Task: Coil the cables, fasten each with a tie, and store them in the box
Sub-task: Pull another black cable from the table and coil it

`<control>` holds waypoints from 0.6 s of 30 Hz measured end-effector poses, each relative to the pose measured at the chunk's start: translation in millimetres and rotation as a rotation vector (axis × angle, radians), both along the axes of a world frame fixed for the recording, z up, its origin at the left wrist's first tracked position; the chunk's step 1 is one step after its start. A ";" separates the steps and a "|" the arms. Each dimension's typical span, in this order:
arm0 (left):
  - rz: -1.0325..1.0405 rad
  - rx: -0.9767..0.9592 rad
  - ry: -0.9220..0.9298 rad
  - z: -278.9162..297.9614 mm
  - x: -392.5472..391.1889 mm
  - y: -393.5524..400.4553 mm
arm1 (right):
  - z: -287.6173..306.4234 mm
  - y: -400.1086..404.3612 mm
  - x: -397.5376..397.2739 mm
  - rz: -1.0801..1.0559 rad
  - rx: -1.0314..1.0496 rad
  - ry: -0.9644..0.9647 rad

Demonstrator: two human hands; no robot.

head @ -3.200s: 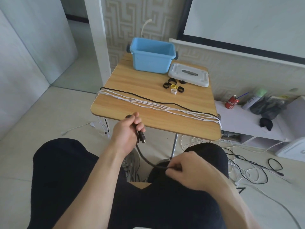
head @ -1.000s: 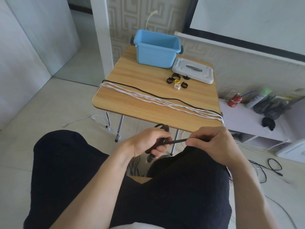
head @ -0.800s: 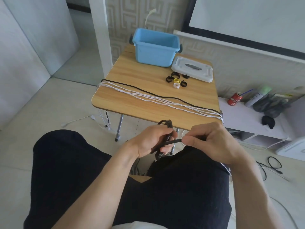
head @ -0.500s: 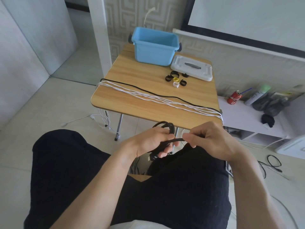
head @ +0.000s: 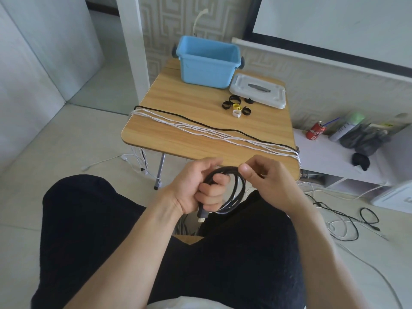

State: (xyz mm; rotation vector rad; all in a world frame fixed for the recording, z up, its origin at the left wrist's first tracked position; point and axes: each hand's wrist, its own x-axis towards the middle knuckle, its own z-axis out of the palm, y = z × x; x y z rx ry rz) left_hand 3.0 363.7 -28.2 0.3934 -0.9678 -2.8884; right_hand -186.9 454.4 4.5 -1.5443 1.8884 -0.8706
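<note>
Over my lap, my left hand [head: 196, 186] grips a black cable [head: 236, 192] wound into a small coil, its plug end hanging below my fingers. My right hand [head: 265, 177] pinches the coil's top loop. On the wooden table [head: 178, 139] lie several white cables [head: 223, 134] and one thin black cable [head: 200, 120], stretched across from left to right. Several ring-shaped ties [head: 236, 106], black, yellow and white, lie behind them. The open blue box [head: 207, 63] stands at the table's far edge.
The box's white lid [head: 258, 91] lies right of the box. More cables [head: 343, 221] trail on the floor to the right and under the table. A low white shelf [head: 330, 159] at right carries a red can [head: 315, 130] and bottles.
The camera has tipped down. My hands have wound the black cable into a bigger coil, and my right hand has brought another loop up to my left hand.
</note>
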 end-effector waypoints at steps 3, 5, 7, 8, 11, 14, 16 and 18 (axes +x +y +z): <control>-0.029 0.193 0.233 -6.1 4.1 -5.1 | -9.9 -1.0 2.4 0.029 -0.026 -0.125; -0.065 0.320 0.360 -7.7 6.8 -9.6 | -11.7 0.0 2.6 0.060 0.036 -0.239; 0.002 0.306 0.352 -10.2 6.7 -12.1 | -8.5 2.7 5.2 0.103 0.073 -0.420; 0.063 0.270 0.307 -10.4 6.1 -11.7 | -5.7 3.1 8.9 0.101 0.071 -0.510; 0.248 0.210 0.113 -11.7 0.4 -5.6 | -8.5 -0.1 21.9 -0.055 0.022 -0.629; 0.276 0.268 0.062 -11.9 -7.1 -0.8 | -19.6 -7.4 32.6 -0.332 -0.045 -0.622; 0.276 0.299 0.044 -11.9 -10.6 1.2 | -26.9 -10.6 36.1 -0.496 -0.036 -0.644; 0.292 0.308 -0.011 -12.9 -13.6 4.1 | -33.5 -11.7 37.7 -0.599 0.007 -0.694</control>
